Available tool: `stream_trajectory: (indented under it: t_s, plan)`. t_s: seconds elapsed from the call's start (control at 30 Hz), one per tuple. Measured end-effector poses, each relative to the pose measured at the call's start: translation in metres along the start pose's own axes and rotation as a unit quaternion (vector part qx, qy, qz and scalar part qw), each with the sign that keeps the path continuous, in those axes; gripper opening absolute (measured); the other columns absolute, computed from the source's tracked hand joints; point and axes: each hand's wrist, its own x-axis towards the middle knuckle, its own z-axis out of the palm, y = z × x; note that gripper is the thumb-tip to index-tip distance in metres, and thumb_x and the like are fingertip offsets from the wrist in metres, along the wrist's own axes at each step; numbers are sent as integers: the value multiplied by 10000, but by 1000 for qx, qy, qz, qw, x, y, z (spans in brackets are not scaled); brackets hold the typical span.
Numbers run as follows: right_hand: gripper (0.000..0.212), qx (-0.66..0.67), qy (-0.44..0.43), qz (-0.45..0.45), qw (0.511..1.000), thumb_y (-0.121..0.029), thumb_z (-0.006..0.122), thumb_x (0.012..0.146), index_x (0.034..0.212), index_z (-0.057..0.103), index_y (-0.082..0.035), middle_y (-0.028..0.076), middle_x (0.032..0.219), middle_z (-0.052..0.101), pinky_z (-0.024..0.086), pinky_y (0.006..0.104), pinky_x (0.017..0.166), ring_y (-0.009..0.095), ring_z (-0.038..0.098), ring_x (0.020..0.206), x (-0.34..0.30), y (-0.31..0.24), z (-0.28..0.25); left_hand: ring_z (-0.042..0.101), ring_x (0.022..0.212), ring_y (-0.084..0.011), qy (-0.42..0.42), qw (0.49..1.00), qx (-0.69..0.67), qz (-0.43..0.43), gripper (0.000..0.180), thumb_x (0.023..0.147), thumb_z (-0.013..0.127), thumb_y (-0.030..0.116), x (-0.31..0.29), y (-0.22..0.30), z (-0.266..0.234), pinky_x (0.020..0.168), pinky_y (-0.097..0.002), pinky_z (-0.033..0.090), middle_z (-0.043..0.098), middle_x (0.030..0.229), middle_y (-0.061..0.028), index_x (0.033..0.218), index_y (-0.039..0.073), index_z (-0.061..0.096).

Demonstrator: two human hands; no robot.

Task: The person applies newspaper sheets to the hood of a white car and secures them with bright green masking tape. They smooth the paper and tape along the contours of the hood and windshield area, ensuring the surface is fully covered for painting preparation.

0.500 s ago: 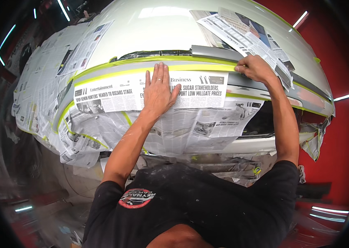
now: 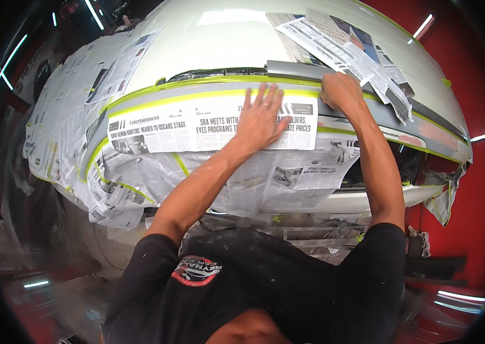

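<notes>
My left hand (image 2: 260,120) lies flat with fingers spread, pressing on a newspaper sheet (image 2: 156,136) and the yellow-green masking tape (image 2: 196,95) along its upper edge. This tape runs across the grey side strip of a white car body (image 2: 236,34). At the tape's right end my right hand (image 2: 341,92) is closed, the back of the hand upward, with the tape end at its fingers. Its fingertips are largely hidden. The sheet hangs down over clear film and other newspaper on the car's side.
Loose newspapers (image 2: 334,51) lie on the car's top, beside a grey trim strip (image 2: 294,70). More masking paper (image 2: 61,80) covers the left end. An uncovered dark opening (image 2: 394,166) is below my right forearm. A red wall (image 2: 454,246) stands at the right.
My left hand has slid right along the taped edge of the newspaper. My right hand has moved slightly left and turned from a pinch at the tape end into a closed fist.
</notes>
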Motion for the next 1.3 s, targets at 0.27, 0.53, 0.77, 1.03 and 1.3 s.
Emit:
stream_trajectory:
  t_s: [0.27, 0.53, 0.77, 1.03, 1.3]
  plan:
    - [229, 42, 80, -21, 996, -282, 678, 850, 841, 744, -62, 220, 794, 681, 523, 501, 685, 412, 676, 773, -49, -15, -3, 465, 1305, -466, 48, 975, -209, 52, 507, 950, 562, 353, 50, 32, 14, 1101, -599, 318, 485, 1394, -328, 1272, -36, 591]
    - [185, 115, 157, -77, 978, -140, 623, 957, 994, 689, 29, 247, 822, 651, 479, 418, 650, 378, 623, 689, -106, -42, -146, 676, 781, -425, 66, 902, -362, 226, 217, 880, 648, 275, 74, 13, -126, 693, -511, 525, 693, 778, -198, 906, 70, 712]
    - [393, 515, 478, 93, 705, -299, 569, 1028, 1228, 658, 27, 92, 1130, 689, 522, 284, 855, 164, 645, 970, -91, -94, -203, 698, 698, -300, 259, 898, -294, 201, 154, 742, 666, 269, 90, 20, -278, 587, -450, 528, 687, 678, -118, 734, 127, 725]
    - [537, 499, 290, -74, 813, -385, 662, 902, 1275, 636, 1, 243, 1306, 518, 424, 393, 997, 341, 496, 1176, 30, -269, -122, 680, 854, -236, 332, 870, -315, 184, 201, 859, 619, 200, -11, -200, -403, 736, -378, 533, 645, 976, -132, 1028, 91, 619]
    - [748, 226, 132, -276, 925, -496, 734, 785, 1343, 592, -18, 329, 1476, 389, 334, 478, 1126, 476, 358, 1369, 167, -478, -24, 562, 1248, -236, 443, 748, -385, -309, 659, 978, 583, 76, -405, -365, -420, 1040, -349, 452, 501, 1441, -172, 1553, 28, 265]
